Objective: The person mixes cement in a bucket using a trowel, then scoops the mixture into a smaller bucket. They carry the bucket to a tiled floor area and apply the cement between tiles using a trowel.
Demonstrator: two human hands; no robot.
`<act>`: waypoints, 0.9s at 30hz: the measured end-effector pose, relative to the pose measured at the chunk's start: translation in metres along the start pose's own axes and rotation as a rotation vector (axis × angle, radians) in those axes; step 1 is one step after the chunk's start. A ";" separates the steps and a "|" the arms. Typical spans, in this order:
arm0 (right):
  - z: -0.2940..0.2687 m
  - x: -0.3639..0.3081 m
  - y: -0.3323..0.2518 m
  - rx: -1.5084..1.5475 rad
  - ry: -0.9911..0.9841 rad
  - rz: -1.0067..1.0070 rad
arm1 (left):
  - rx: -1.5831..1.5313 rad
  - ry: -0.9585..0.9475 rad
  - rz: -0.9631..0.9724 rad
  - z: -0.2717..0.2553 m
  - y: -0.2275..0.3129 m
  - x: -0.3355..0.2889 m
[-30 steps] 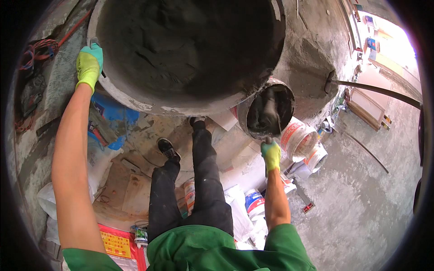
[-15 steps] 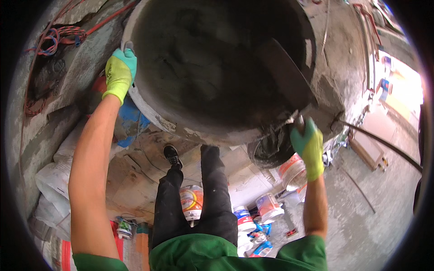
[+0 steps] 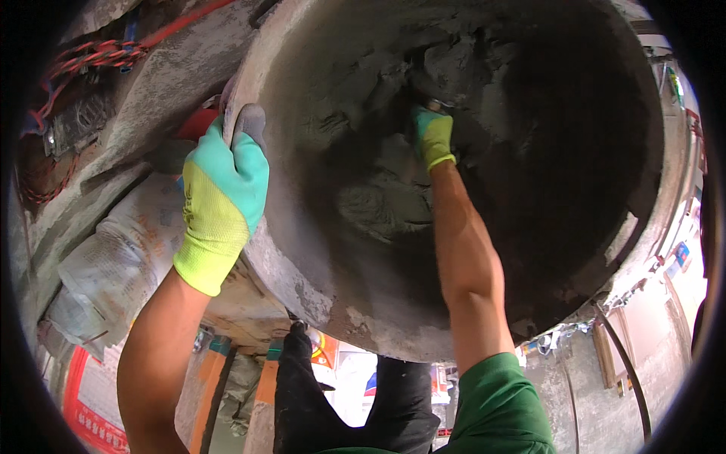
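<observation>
A big grey mixer drum (image 3: pixel 318 303) fills the view, its mouth toward me and caked with cement. My left hand (image 3: pixel 219 200), in a green and yellow glove, grips the drum's left rim. My right hand (image 3: pixel 433 138), in the same kind of glove, reaches deep inside the drum. It is closed on the handle of a trowel (image 3: pixel 439 106), whose blade is hidden in the lumpy wet grey mortar (image 3: pixel 378 204) on the drum's inner wall.
Red cables (image 3: pixel 98 57) and a dusty machine frame sit upper left. Filled sacks (image 3: pixel 113 257) lie under my left arm. My dark trouser legs (image 3: pixel 302 393) stand below the drum. A black hose (image 3: pixel 628 371) runs at lower right over a concrete floor.
The view has closed in on the drum. My right hand has gone from the bucket outside the rim into the drum with the trowel. My left hand stays on the rim.
</observation>
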State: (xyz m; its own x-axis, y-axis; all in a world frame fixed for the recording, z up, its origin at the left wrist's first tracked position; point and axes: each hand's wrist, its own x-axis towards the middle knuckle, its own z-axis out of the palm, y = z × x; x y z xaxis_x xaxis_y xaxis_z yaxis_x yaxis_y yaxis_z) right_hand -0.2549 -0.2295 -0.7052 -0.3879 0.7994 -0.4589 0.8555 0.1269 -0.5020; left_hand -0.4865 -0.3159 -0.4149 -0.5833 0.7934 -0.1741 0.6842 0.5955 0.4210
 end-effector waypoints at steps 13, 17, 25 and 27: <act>-0.082 -0.045 -0.068 1.612 -0.040 0.452 | 0.048 -0.031 -0.004 -0.001 -0.003 0.001; -0.114 -0.083 -0.074 1.503 -0.043 0.481 | 0.068 -0.013 0.007 0.001 -0.004 0.003; -0.228 -0.252 -0.103 1.059 0.127 0.456 | 0.094 -0.033 0.023 0.004 -0.006 0.009; -0.252 -0.316 -0.112 1.077 0.172 0.597 | 0.154 -0.017 0.065 0.006 -0.009 0.011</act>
State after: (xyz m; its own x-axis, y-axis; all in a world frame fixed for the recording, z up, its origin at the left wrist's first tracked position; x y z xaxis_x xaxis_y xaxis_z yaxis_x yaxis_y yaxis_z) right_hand -0.1417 -0.3484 -0.3189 0.0842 0.6434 -0.7609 0.1346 -0.7640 -0.6310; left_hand -0.4966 -0.3114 -0.4264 -0.5291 0.8320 -0.1669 0.7800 0.5543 0.2905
